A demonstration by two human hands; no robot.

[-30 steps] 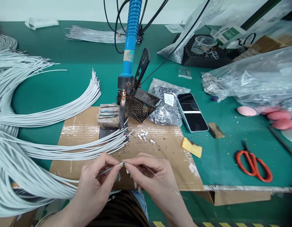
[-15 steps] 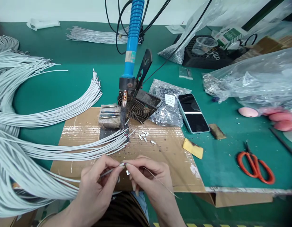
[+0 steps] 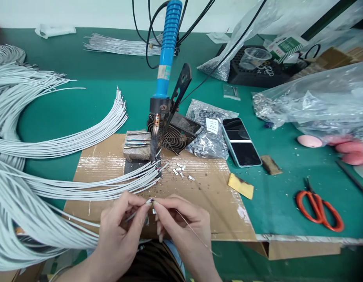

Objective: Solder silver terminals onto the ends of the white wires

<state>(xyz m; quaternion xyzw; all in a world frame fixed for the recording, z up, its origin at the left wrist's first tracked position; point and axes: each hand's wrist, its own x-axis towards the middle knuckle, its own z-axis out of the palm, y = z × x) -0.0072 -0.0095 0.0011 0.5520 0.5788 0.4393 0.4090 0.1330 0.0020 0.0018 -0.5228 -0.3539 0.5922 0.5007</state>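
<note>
My left hand (image 3: 122,231) pinches the tip of a thin white wire (image 3: 133,214) over the near edge of a cardboard sheet (image 3: 199,196). Fingertip to fingertip with it, my right hand (image 3: 181,225) pinches a tiny metal piece at the wire's end and also carries a thin strand of solder wire (image 3: 193,233) trailing to the lower right. Beyond the hands, a bundle of white wires (image 3: 111,184) fans in from the left to a blue-handled soldering iron (image 3: 166,58) held upright in its stand. Small metal terminals (image 3: 180,170) lie loose on the cardboard.
Large bundles of white wires (image 3: 37,117) cover the green table's left side. A small fan (image 3: 171,137), a bag of parts (image 3: 206,131), a phone (image 3: 240,141), a yellow sponge (image 3: 240,186) and orange scissors (image 3: 319,207) lie to the right. Plastic bags (image 3: 316,102) fill the far right.
Both hands stay pinched together on the wire end and have drifted slightly up and left in the picture. Nothing else on the table moved.
</note>
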